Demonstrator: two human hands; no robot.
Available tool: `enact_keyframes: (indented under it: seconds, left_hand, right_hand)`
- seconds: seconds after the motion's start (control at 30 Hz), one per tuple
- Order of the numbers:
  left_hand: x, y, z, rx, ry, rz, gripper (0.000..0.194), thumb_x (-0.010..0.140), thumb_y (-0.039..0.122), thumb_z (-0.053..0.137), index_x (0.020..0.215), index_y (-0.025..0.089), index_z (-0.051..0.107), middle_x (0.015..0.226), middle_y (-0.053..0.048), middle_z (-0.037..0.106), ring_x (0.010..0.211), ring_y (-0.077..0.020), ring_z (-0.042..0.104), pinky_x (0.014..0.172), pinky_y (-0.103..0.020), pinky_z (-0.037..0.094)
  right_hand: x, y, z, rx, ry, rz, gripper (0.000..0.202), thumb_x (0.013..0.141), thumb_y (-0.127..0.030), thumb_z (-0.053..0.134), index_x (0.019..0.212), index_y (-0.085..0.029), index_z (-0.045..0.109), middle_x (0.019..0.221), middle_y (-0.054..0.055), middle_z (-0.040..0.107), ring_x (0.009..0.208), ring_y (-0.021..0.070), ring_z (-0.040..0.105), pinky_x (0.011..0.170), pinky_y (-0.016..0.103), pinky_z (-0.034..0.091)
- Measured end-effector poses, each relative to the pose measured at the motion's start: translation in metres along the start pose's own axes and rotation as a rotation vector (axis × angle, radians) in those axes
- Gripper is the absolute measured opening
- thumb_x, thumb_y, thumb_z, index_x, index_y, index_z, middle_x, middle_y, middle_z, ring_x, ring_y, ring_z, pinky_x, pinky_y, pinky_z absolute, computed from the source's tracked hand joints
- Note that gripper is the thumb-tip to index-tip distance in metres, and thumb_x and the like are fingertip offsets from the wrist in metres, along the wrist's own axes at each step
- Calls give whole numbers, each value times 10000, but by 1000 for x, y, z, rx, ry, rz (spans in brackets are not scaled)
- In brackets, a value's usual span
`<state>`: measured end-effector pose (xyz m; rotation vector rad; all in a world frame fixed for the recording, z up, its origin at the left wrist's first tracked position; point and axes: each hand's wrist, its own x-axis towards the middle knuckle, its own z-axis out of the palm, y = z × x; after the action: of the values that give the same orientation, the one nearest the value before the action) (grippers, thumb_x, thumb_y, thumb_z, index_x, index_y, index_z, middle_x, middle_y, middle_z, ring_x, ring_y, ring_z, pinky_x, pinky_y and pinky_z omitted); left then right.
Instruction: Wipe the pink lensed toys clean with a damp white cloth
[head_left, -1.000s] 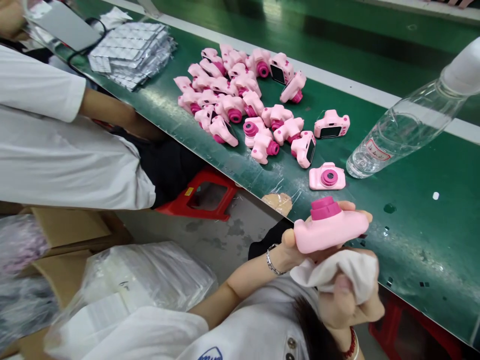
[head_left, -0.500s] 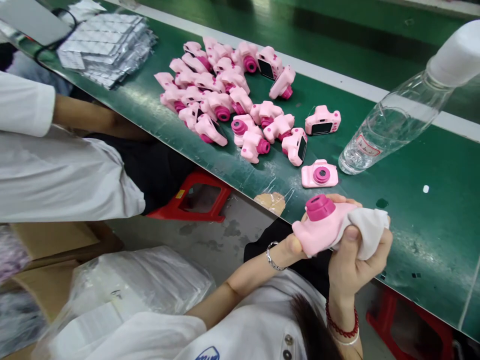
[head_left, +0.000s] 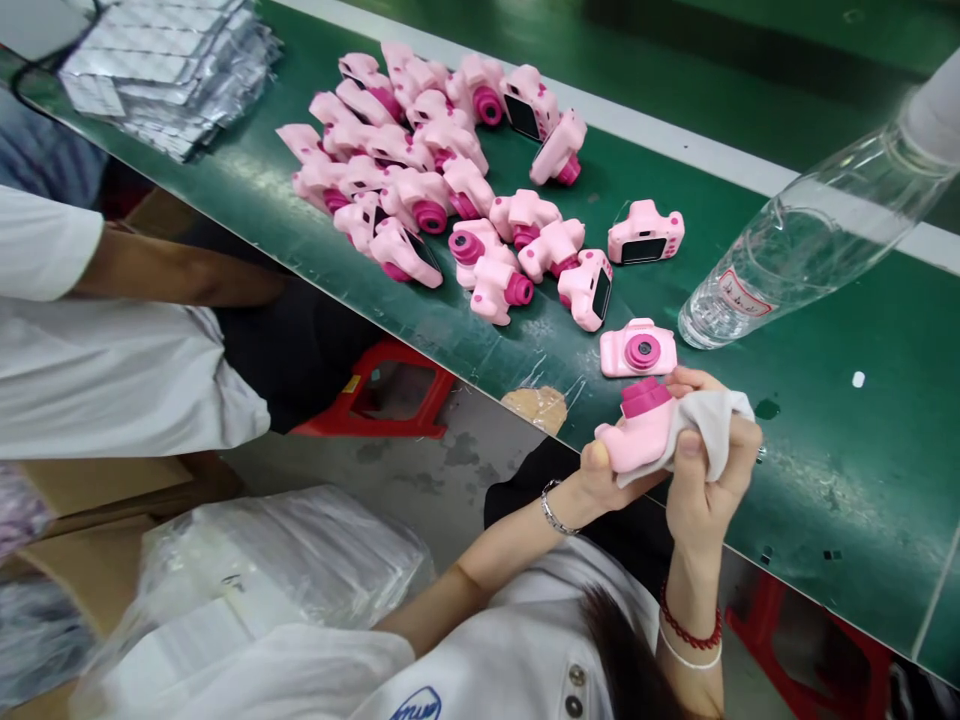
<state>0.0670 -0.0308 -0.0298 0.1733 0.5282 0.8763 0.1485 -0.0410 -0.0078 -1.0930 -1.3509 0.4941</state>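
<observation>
A pink toy camera (head_left: 641, 440) with a dark pink lens ring is held just over the table's near edge. My left hand (head_left: 602, 478), with a silver bracelet at the wrist, grips it from below and behind; some of its fingers are hidden. My right hand (head_left: 705, 490) pinches a white cloth (head_left: 711, 420) that wraps the camera's right end. Just beyond my hands, another pink toy camera (head_left: 638, 349) stands on the table with its lens facing me. Several more pink cameras (head_left: 431, 200) lie crowded further left, some with dark screens showing.
A clear bottle (head_left: 787, 240) with a white cap and some liquid stands right of the cameras on the green table (head_left: 847, 480). Stacked plastic-wrapped packs (head_left: 165, 60) lie at the far left. A co-worker's arm (head_left: 180, 268) and a red stool (head_left: 375, 395) are at left.
Both hands have shifted slightly up with the camera, and the right hand and cloth moved a little left. The held camera has turned, its lens now tilting further away.
</observation>
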Motion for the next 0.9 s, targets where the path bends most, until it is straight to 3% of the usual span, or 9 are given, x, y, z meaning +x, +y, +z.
enact_keyframes:
  seconds: [0.1, 0.23, 0.4, 0.6, 0.9]
  left_hand:
    - [4, 0, 2, -1, 11, 14, 1073, 205, 912, 789, 962, 152, 761, 1024, -156, 792, 1268, -480, 640, 1081, -527, 519]
    - [5, -2, 2, -17, 34, -9, 970, 217, 903, 804, 841, 163, 751, 992, -158, 793, 1249, -479, 653, 1089, -543, 510]
    - [3, -2, 1, -47, 65, 4, 915, 249, 820, 873, 880, 169, 755, 985, -132, 799, 1229, -458, 668, 1113, -548, 487]
    - [3, 1, 2, -29, 60, 7, 954, 234, 889, 830, 851, 168, 731, 999, -144, 787, 1292, -477, 622, 1112, -549, 498]
    - [1, -5, -8, -68, 78, -25, 969, 246, 797, 873, 971, 174, 710, 1053, -133, 774, 1343, -469, 583, 1120, -520, 486]
  right_hand:
    - [-2, 13, 2, -1, 21, 42, 113, 992, -247, 570, 1101, -269, 551, 1183, 25, 681, 1099, 174, 641, 928, 360, 488]
    - [-1, 16, 2, -25, -2, 50, 87, 997, -253, 546, 1083, -265, 550, 1129, 17, 662, 1065, 172, 622, 913, 348, 472]
    - [5, 14, 3, -68, 1, 46, 113, 1019, -231, 455, 1061, -266, 553, 1052, 5, 668, 980, 168, 628, 880, 347, 469]
    - [3, 10, -3, -85, -97, 75, 96, 998, -247, 533, 1091, -267, 542, 1155, 28, 627, 1094, 177, 608, 927, 355, 479]
    - [4, 13, -7, -82, -122, 67, 134, 1017, -241, 467, 1113, -269, 556, 1137, 33, 638, 1084, 193, 615, 909, 378, 496]
